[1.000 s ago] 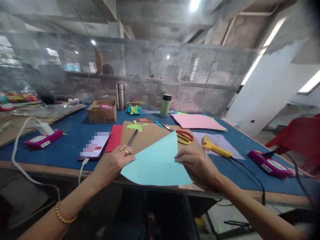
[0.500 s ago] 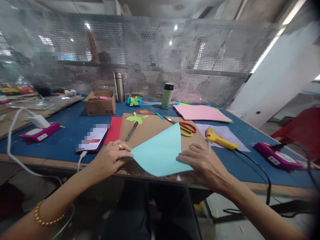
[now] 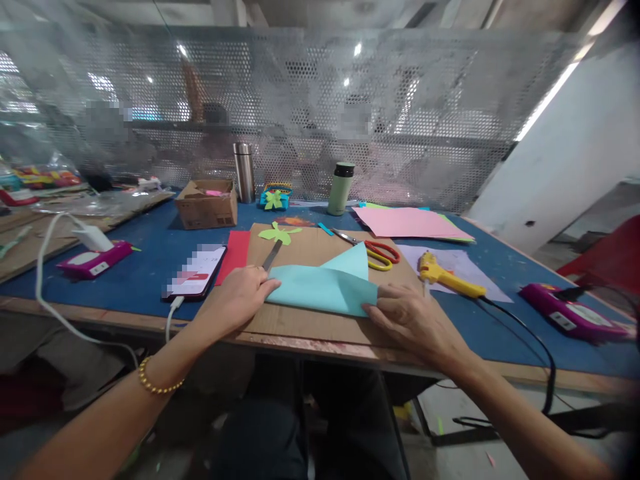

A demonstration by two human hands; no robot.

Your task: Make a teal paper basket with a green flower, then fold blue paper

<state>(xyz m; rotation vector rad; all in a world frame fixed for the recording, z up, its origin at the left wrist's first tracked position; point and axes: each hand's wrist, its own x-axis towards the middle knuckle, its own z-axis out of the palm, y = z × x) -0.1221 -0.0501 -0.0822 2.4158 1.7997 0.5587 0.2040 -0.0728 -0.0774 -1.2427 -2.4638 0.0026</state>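
Blue paper (image 3: 320, 287) over cardboard (image 3: 300, 325): folded partway, crease apparently unpressed. Left hand (image 3: 241, 298), right hand (image 3: 414, 319), nearly closed, hold its ends. Cardboard's far-left corner: green cutout (image 3: 283, 235), already shaped.

So, clock laid flat on the blue table (image 3: 150, 247), 12 at the far edge: pale green flask (image 3: 340, 193) with a black lid around 12, steel thermos (image 3: 245, 175) at 11, right beside an open cardboard box (image 3: 207, 213) nearer 10. Phone (image 3: 204, 270)'s face-up at 9, screen lit, purple power strip (image 3: 87, 268) further out that way. Another purple strip (image 3: 565, 320) at 3, red chair (image 3: 607, 257) past it.
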